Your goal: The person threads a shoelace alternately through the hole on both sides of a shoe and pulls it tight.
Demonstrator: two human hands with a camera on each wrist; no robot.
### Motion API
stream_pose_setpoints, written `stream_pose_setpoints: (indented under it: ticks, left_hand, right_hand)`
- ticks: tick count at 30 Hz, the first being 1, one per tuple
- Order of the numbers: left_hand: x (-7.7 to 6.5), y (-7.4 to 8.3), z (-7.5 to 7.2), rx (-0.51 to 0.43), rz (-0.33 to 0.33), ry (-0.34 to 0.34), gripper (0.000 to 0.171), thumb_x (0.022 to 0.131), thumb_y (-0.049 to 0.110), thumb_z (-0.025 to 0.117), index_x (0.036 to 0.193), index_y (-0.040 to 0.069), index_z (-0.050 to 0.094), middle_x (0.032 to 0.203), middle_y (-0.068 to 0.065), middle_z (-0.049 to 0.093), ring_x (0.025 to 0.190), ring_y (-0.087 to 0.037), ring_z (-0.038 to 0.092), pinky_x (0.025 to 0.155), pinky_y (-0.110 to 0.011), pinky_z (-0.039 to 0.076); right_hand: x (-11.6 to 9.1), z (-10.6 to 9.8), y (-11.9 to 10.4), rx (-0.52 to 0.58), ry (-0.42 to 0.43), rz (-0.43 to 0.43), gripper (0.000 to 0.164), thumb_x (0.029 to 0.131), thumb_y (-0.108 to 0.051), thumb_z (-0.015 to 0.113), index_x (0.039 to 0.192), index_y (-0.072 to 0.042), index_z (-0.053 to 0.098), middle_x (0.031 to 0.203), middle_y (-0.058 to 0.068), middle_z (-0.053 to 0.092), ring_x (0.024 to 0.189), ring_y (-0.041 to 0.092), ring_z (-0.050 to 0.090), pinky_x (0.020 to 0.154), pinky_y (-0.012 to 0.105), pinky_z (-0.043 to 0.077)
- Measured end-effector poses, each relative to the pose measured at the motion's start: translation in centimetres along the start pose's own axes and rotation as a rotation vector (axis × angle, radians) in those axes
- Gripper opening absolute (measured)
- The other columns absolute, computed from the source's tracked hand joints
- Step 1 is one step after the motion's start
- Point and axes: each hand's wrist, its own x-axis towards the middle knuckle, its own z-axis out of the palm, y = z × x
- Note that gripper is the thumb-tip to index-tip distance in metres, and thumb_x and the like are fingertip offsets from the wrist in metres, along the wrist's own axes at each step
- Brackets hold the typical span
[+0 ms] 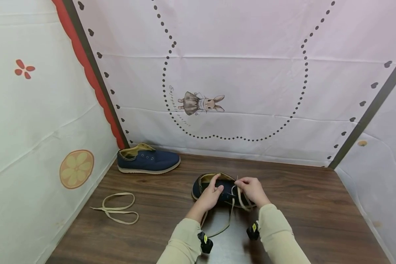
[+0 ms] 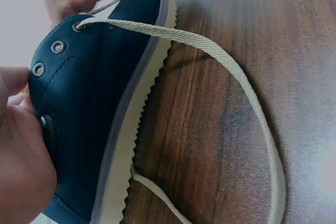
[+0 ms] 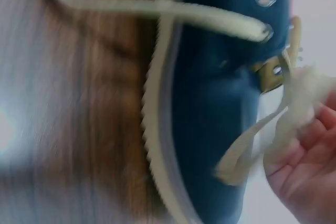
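A navy shoe (image 1: 226,193) with a tan sole rests on the floor, its toe to the right. My left hand (image 1: 208,198) grips the shoe's side at the opening, beside the eyelet flap (image 2: 58,48). A flat beige shoelace (image 2: 223,59) comes out of the eyelet nearest the toe, and its long end loops down on the floor. Over the front of the shoe, my right hand (image 1: 253,189) pinches a part of the same lace, blurred in the right wrist view. More lace hangs from these fingers (image 3: 310,145). The other visible eyelets on the near flap hold no lace.
A second navy shoe (image 1: 148,161), without a lace, stands at the back left by the cloth wall (image 1: 237,91). A loose beige shoelace (image 1: 118,209) lies looped on the brown wood-grain surface (image 1: 158,205) at left.
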Motion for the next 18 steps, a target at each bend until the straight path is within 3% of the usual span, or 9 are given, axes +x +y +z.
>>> stream_pose_setpoints:
  ticks: [2, 6, 8, 11, 15, 18]
  left_hand:
    - [0.0, 0.1, -0.2, 0.001, -0.025, -0.012, 0.054, 0.1, 0.022, 0.041, 0.148, 0.017, 0.016, 0.118, -0.027, 0.056, 0.112, -0.035, 0.052, 0.088, -0.05, 0.041]
    - [0.1, 0.4, -0.4, -0.004, -0.058, -0.032, 0.06, 0.1, 0.022, 0.043, 0.15, 0.027, 0.009, 0.115, -0.022, 0.058, 0.103, -0.03, 0.056, 0.08, -0.045, 0.043]
    - [0.2, 0.4, -0.4, -0.011, -0.076, -0.033, 0.061, 0.1, 0.022, 0.043, 0.149, 0.03, 0.009, 0.11, -0.019, 0.059, 0.094, -0.026, 0.057, 0.074, -0.041, 0.043]
    - [0.3, 0.5, -0.3, -0.027, -0.093, -0.038, 0.061, 0.099, 0.021, 0.043, 0.149, 0.031, 0.01, 0.09, -0.012, 0.059, 0.071, -0.02, 0.052, 0.065, -0.035, 0.041]
    - [0.4, 0.5, -0.2, -0.047, -0.097, -0.039, 0.061, 0.099, 0.021, 0.043, 0.149, 0.032, 0.01, 0.063, -0.002, 0.044, 0.049, -0.015, 0.037, 0.052, -0.03, 0.036]
    - [0.4, 0.5, -0.2, -0.056, -0.096, -0.034, 0.06, 0.099, 0.021, 0.043, 0.149, 0.032, 0.011, 0.055, 0.002, 0.036, 0.045, -0.012, 0.032, 0.048, -0.028, 0.033]
  right_hand:
    - [0.0, 0.1, 0.4, -0.062, -0.067, 0.02, 0.018, 0.091, -0.017, 0.059, 0.088, -0.002, 0.07, 0.07, 0.003, 0.057, 0.063, 0.016, 0.049, 0.058, 0.03, 0.04]
    - [0.0, 0.6, 0.7, -0.143, -0.153, 0.044, 0.019, 0.093, -0.019, 0.056, 0.087, -0.007, 0.069, 0.072, 0.003, 0.055, 0.064, 0.018, 0.047, 0.057, 0.031, 0.038]
    - [0.2, 0.9, 0.7, -0.168, -0.159, 0.052, 0.019, 0.093, -0.02, 0.055, 0.088, -0.008, 0.069, 0.07, 0.003, 0.054, 0.061, 0.018, 0.045, 0.055, 0.03, 0.037]
    - [0.4, 1.2, 0.7, -0.181, -0.147, 0.056, 0.02, 0.094, -0.02, 0.055, 0.09, -0.007, 0.069, 0.068, 0.003, 0.053, 0.059, 0.018, 0.044, 0.054, 0.03, 0.036]
    - [0.7, 1.3, 0.6, -0.17, -0.133, 0.078, 0.021, 0.094, -0.02, 0.054, 0.091, -0.006, 0.069, 0.069, 0.004, 0.055, 0.059, 0.018, 0.045, 0.054, 0.03, 0.037]
    - [0.8, 1.3, 0.6, -0.158, -0.13, 0.092, 0.022, 0.095, -0.02, 0.054, 0.092, -0.005, 0.07, 0.073, 0.004, 0.058, 0.061, 0.018, 0.047, 0.056, 0.031, 0.038]
